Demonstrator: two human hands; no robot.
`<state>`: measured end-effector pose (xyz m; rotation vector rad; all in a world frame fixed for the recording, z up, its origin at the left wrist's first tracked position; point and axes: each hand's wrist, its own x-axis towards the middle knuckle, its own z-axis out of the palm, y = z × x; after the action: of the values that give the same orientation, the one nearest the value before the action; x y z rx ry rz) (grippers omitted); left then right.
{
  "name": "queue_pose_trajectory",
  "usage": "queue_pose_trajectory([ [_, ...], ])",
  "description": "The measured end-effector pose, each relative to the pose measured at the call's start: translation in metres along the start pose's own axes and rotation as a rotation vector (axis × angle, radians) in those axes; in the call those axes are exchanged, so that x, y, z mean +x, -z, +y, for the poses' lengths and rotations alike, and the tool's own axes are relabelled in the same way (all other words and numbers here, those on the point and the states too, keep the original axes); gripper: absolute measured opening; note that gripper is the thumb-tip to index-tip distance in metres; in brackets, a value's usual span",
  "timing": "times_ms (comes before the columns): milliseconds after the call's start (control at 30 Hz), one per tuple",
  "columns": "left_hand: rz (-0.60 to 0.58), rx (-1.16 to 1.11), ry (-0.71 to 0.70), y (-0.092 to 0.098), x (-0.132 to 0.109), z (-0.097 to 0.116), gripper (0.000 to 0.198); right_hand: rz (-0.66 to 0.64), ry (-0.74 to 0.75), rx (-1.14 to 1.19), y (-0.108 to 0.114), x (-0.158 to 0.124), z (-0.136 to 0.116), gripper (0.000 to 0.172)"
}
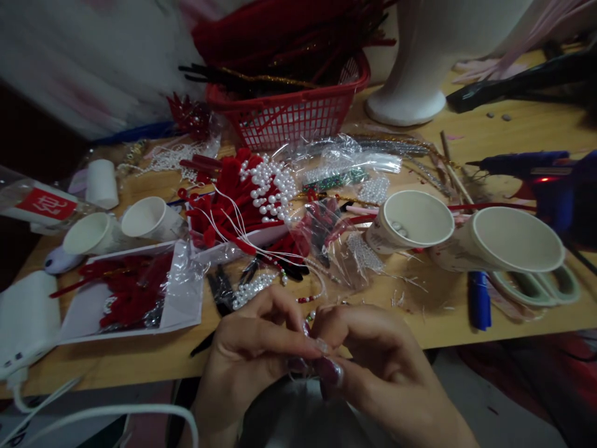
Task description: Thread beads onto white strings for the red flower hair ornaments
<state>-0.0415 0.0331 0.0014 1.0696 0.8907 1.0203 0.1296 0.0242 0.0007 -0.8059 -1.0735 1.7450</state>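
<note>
My left hand (261, 342) and my right hand (373, 354) meet at the table's front edge, fingertips pinched together. Between them is the thin cord of a beaded string (306, 300), whose red, white and green beads show just beyond my fingers. A small loop of thread (296, 376) hangs under the fingertips; the exact spot they grip is mostly hidden. White pearl beads (255, 289) lie just behind my left hand, next to black-handled pliers (221, 289). Beyond both hands are loose white cords (242, 233) across red fuzzy stems (219, 218).
Two paper cups (415, 227) (517, 239) stand right, near green-handled scissors (536, 289), a blue marker (479, 302) and a glue gun (527, 165) with a lit red light. Left are a white box (186, 292), more cups (152, 218) and a power strip (28, 317). A red basket (289, 118) stands behind.
</note>
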Motion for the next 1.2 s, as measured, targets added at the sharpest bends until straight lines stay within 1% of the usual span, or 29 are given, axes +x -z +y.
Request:
queue_pose_trajectory([
  [67,0.009,-0.021,0.011,-0.003,-0.001,0.002,0.006,-0.035,-0.014,0.042,0.001,-0.001,0.001,0.022],
  [133,0.034,-0.047,-0.006,-0.006,-0.001,0.001,0.006,-0.04,-0.005,0.038,0.001,0.0,0.002,0.022],
  [233,0.087,-0.095,0.013,-0.007,0.0,-0.002,0.009,-0.029,0.084,-0.054,0.001,0.001,0.001,0.016],
  [300,0.084,-0.153,0.055,-0.007,0.001,-0.004,0.015,-0.032,0.157,-0.13,0.002,0.002,-0.001,0.014],
  [367,0.087,-0.234,0.106,-0.007,0.002,-0.006,0.021,-0.029,0.195,-0.2,0.003,0.003,-0.003,0.013],
  [500,0.133,-0.326,0.136,-0.009,0.001,-0.009,0.013,-0.019,0.237,-0.303,0.005,0.003,-0.005,0.012],
  [567,0.147,-0.319,0.126,-0.011,0.001,-0.009,0.011,0.006,0.267,-0.332,0.004,0.002,-0.005,0.013],
  [667,0.193,-0.262,0.089,-0.013,0.001,-0.007,0.013,0.074,0.309,-0.389,0.004,0.001,-0.003,0.02],
  [733,0.226,-0.213,0.056,-0.014,0.001,-0.007,0.015,0.1,0.339,-0.437,0.004,0.0,-0.001,0.019],
  [833,0.247,-0.184,0.043,-0.015,0.001,-0.008,0.016,0.111,0.38,-0.468,0.004,0.0,0.002,0.017],
  [933,0.288,-0.16,0.039,-0.017,0.001,-0.012,0.017,0.137,0.408,-0.471,0.003,0.0,0.003,0.02],
  [1067,0.326,-0.104,-0.013,-0.02,0.001,-0.016,0.018,0.165,0.466,-0.511,0.0,0.001,0.003,0.023],
  [1200,0.415,-0.091,-0.041,-0.029,0.0,-0.018,0.019,0.183,0.514,-0.563,-0.001,0.001,0.003,0.024],
])
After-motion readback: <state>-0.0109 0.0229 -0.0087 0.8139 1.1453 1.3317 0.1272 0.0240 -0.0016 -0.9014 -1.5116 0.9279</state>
